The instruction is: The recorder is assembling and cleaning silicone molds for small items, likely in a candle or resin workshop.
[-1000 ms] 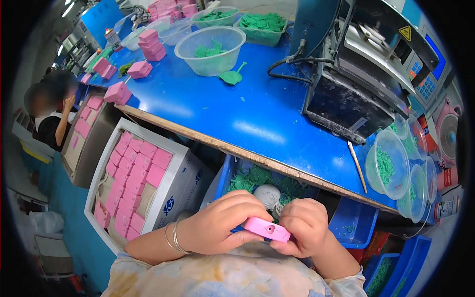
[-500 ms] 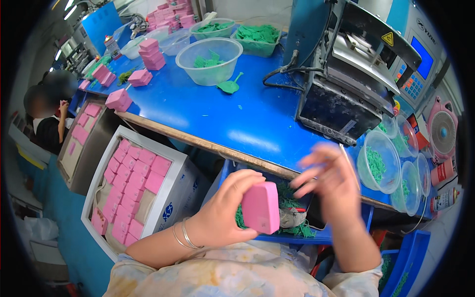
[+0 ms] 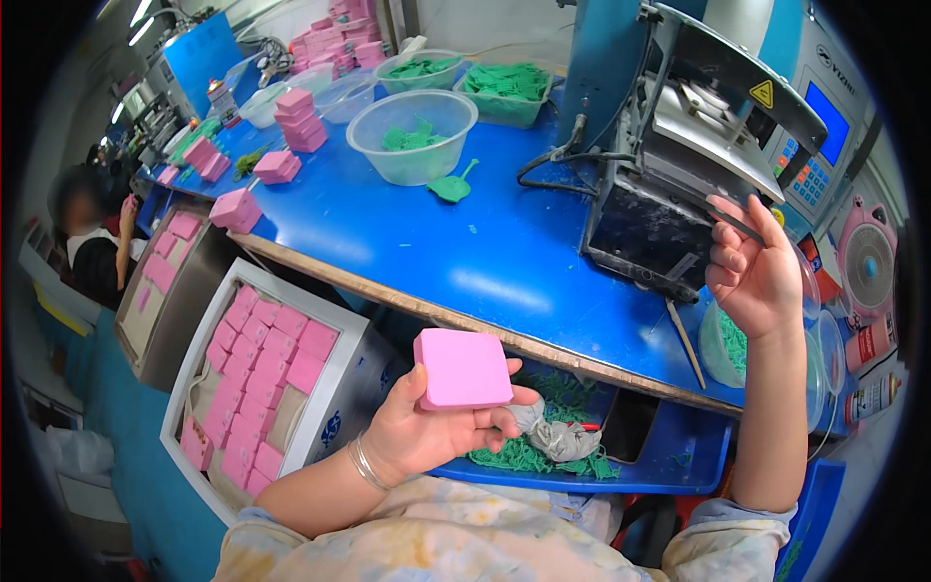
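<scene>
My left hand (image 3: 422,432) holds a pink rectangular block (image 3: 464,369) with rounded corners, its broad face tilted up, above the blue drawer. The thumb is on its left side and the fingers are underneath. Off to the right, in front of the machine, my right hand (image 3: 752,262) is raised with bent fingers around a thin, dark, flat strip-like tool (image 3: 739,223); its exact kind is unclear. Beneath the left hand, the open blue drawer (image 3: 679,470) contains green stringy scraps (image 3: 524,456) and a crumpled grey cloth (image 3: 562,438).
A press-like machine (image 3: 645,228) stands at the bench's right. Clear bowls (image 3: 412,155) with green pieces, a green leaf-shaped piece (image 3: 451,187) and stacked pink blocks (image 3: 301,126) occupy the blue bench. A white-rimmed box (image 3: 184,388) of pink blocks stands left; another person (image 3: 92,233) sits beyond.
My right hand has moved up and right, away from the block, and the dark strip now shows in it. My left hand has turned the block from upright to broad face up, shifting it slightly left.
</scene>
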Demonstrator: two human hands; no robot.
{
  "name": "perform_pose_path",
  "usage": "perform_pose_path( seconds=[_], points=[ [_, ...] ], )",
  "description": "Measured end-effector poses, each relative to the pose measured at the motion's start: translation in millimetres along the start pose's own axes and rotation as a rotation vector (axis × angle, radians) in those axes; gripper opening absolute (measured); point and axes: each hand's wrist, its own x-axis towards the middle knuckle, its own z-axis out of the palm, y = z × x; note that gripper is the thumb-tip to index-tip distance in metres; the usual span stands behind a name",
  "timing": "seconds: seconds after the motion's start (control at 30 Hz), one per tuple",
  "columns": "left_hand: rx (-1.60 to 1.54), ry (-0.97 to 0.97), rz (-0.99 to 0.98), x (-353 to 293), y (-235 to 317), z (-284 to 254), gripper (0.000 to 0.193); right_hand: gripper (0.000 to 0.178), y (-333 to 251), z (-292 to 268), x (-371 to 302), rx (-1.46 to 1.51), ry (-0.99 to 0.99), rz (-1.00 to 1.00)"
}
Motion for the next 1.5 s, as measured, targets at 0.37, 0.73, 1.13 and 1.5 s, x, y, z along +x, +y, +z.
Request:
perform_pose_path(
  seconds=[0.37, 0.73, 1.13, 1.5],
  points=[
    [0.049, 0.019, -0.002, 2.8, -3.8, -3.9, 0.085, 0.039, 1.7, -2.4, 0.1, 0.001, -0.007, -0.037],
    [0.075, 0.052, 0.008, 2.2, -6.6, -6.0, 0.081, 0.04, 4.0, -2.2, -1.0, -0.032, -0.001, -0.058],
    [0.094, 0.074, 0.028, 2.4, -7.6, -6.9, 0.085, 0.04, 5.8, -0.8, -0.8, -0.046, -0.002, -0.072],
    [0.077, 0.053, 0.043, 0.0, -8.6, -8.9, 0.088, 0.04, 10.2, -3.3, -7.3, -0.053, 0.01, -0.113]
  ],
)
